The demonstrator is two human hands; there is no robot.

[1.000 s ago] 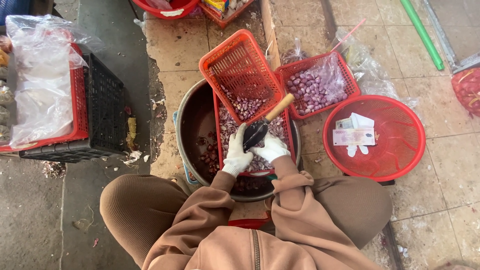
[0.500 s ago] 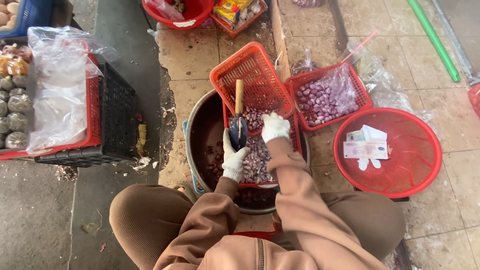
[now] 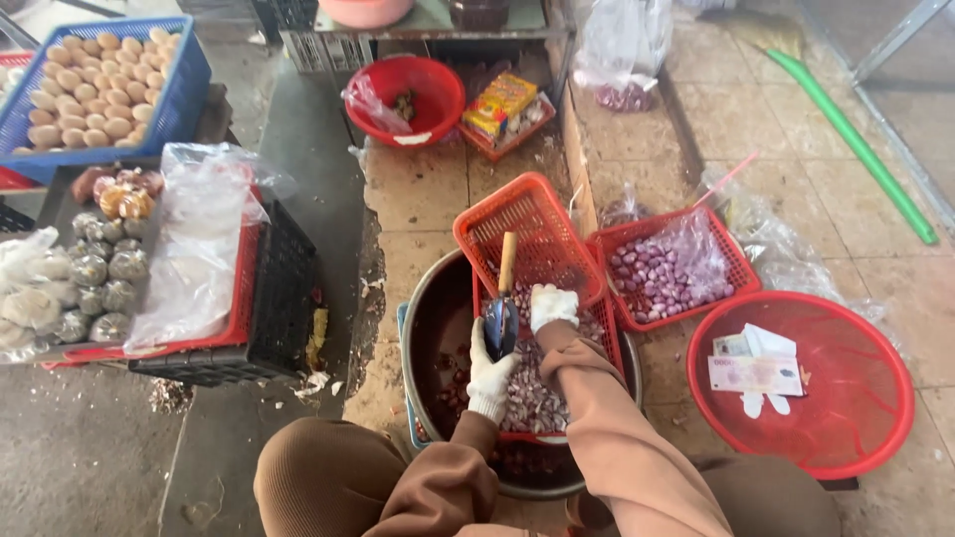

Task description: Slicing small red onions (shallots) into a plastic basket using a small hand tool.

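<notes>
I sit over a large metal basin (image 3: 416, 323) with a red rectangular basket (image 3: 610, 348) full of peeled shallots (image 3: 532, 393) in it. My left hand (image 3: 489, 373), in a white glove, grips the dark blade end of a small scoop (image 3: 500, 316) whose wooden handle points away from me. My gloved right hand (image 3: 553, 306) rests on the shallots with its fingers curled, at the lower edge of an empty red basket (image 3: 527, 234) tilted against the basin's far rim. Whether it holds anything is hidden.
A red basket of purple shallots in plastic (image 3: 671, 268) and a round red basket (image 3: 836, 428) with banknotes (image 3: 754, 374) lie to the right. A black crate (image 3: 284, 298), plastic bag (image 3: 194, 249), blue egg crate (image 3: 189, 85) stand left. A red bowl (image 3: 438, 94) is ahead; a green pole (image 3: 856, 149) lies far right.
The scoop's handle swung from pointing upper right to pointing straight away. My right hand left the scoop and moved to the shallots by the tilted basket. The view tilted up.
</notes>
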